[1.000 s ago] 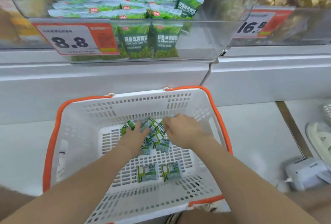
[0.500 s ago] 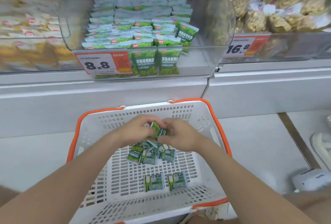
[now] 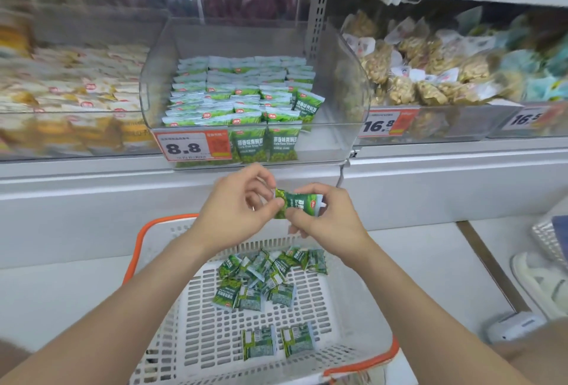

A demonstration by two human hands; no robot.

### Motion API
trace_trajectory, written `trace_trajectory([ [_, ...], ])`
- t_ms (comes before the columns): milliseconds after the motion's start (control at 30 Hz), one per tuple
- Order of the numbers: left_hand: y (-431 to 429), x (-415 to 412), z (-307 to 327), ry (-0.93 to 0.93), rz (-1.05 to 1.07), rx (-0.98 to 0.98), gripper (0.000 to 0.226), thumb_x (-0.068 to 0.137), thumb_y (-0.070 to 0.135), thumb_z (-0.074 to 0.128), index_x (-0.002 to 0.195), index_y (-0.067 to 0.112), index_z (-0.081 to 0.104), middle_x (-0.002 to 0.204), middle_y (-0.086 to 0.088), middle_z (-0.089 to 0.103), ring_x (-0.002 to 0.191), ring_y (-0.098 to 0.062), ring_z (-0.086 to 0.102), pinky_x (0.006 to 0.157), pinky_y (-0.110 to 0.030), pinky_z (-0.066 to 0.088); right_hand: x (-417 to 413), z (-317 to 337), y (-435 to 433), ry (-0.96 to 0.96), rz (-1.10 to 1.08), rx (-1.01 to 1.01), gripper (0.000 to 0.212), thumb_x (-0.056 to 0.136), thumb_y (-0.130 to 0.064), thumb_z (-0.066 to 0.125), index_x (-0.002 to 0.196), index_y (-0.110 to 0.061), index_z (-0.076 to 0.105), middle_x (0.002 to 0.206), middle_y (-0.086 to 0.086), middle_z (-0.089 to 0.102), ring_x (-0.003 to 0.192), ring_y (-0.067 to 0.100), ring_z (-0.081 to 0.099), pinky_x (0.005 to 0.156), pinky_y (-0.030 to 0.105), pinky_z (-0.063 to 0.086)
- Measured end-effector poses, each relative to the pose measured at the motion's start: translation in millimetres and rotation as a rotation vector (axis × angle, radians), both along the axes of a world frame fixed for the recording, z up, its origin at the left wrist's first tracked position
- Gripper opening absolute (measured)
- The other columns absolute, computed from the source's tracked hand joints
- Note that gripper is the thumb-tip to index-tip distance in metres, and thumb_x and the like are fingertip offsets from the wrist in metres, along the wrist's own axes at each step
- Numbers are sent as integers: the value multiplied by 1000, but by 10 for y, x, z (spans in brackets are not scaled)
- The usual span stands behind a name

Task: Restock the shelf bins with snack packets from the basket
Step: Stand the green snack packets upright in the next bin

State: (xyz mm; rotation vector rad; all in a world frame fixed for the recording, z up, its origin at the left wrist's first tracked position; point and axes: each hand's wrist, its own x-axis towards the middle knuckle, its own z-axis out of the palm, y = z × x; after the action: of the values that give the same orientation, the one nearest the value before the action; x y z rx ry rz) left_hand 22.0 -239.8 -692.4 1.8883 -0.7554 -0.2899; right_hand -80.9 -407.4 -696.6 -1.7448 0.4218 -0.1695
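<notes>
Both hands hold a small bunch of green snack packets (image 3: 297,204) above the far end of the white basket (image 3: 347,301) with orange rims. My left hand (image 3: 238,200) pinches the bunch's left end and my right hand (image 3: 322,215) grips its right end. Several more green packets (image 3: 261,280) lie heaped on the basket floor, and two (image 3: 278,343) lie side by side nearer me. Straight ahead, above my hands, a clear shelf bin (image 3: 335,141) holds rows of the same green packets (image 3: 242,98), with an 8.8 price tag on its front.
A bin of pale yellow packets (image 3: 76,92) stands left of the green bin, and a bin of nut bags (image 3: 415,77) with a 16.8 tag to its right. A white ledge (image 3: 123,200) runs below the bins. A sandal (image 3: 541,283) lies on the floor at right.
Both hands have risen out of the basket with a bunch of green packets, up toward the shelf bin. My view has tilted up, showing more shelving.
</notes>
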Motion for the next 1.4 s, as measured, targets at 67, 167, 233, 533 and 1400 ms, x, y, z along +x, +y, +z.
trace_trajectory([
  [67,-43,-4,186,-63,85,-103,24,87,22,84,97,25,62,79,6,73,61,-18,67,61,-25,53,18,207,10,-172,-41,-2,11,90,-16,80,99,-21,76,79,9,75,75,23,73,77,54,61],
  [167,-109,43,428,-340,156,-134,21,89,24,82,93,25,61,75,12,69,59,-11,65,58,-31,54,132,569,-11,-401,-112,-57,19,94,-15,77,112,-16,73,96,7,77,90,20,73,88,53,59],
  [233,-165,119,571,-643,225,-64,15,92,24,76,93,26,60,75,15,63,63,-4,58,58,-34,50,260,854,-80,-508,-252,-266,32,91,-22,80,119,-19,66,100,-3,76,91,9,73,82,34,59],
  [533,-485,777,895,-862,224,534,36,94,47,41,107,20,62,115,-5,58,111,-31,48,93,-47,37,1407,1390,-616,239,-42,-1099,44,82,-34,88,104,-7,61,99,11,59,95,34,63,71,35,45],
  [1400,-462,719,836,-1130,349,408,30,96,42,49,95,16,64,93,-4,62,89,-32,58,81,-46,39,1455,1267,-690,353,115,-846,35,98,-7,47,123,-6,71,128,21,65,105,37,69,86,39,59],
])
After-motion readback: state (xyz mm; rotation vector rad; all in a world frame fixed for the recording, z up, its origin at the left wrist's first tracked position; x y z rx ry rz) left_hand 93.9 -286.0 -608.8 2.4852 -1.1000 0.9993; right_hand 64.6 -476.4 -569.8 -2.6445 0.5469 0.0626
